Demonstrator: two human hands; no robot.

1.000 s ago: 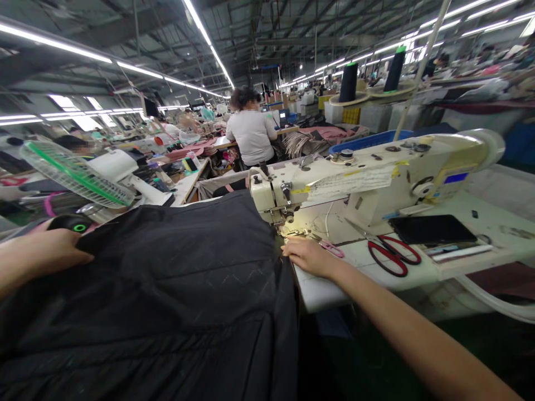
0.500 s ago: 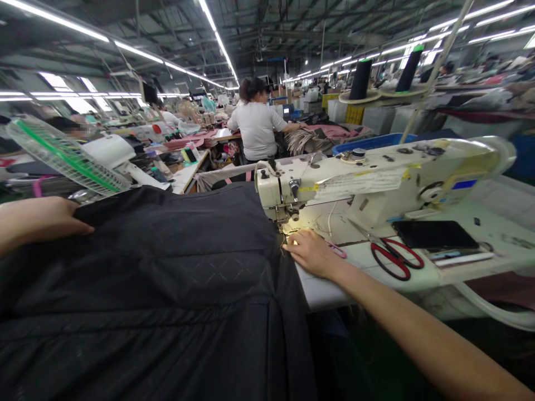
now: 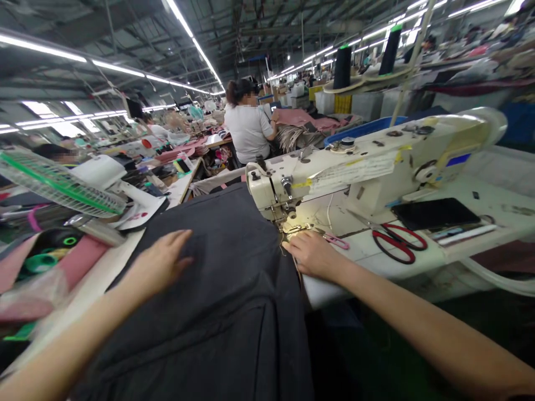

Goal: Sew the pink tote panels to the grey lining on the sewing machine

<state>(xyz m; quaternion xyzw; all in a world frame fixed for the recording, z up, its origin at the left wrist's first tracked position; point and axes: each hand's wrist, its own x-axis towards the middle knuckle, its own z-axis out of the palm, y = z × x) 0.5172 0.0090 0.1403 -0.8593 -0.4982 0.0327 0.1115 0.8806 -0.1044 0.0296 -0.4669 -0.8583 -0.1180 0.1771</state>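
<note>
Dark fabric (image 3: pixel 209 278) spreads over the table's left part, its right edge running by the needle area of a white sewing machine (image 3: pixel 359 161). Over the fabric's left side, my left hand (image 3: pixel 161 262) has its fingers apart and holds nothing; it is slightly blurred. My right hand (image 3: pixel 311 253) rests beside the presser foot at the fabric's edge, with its fingers together; what lies under the fingertips is hidden. A small pink-handled tool (image 3: pixel 337 241) lies just behind my right hand. Red-handled scissors (image 3: pixel 399 242) are on the machine table.
A black phone-like slab (image 3: pixel 437 213) lies right of the scissors. At the left are a white fan with a green band (image 3: pixel 62 184) and pink cloth with green items (image 3: pixel 79 262). Black thread cones (image 3: pixel 343 68) stand behind the machine. A person in a white shirt (image 3: pixel 246 131) is further back.
My left hand has let go of the fabric's far left edge and moved right over it. The fabric's left part has drawn inward and lies flatter. My right hand remains by the needle.
</note>
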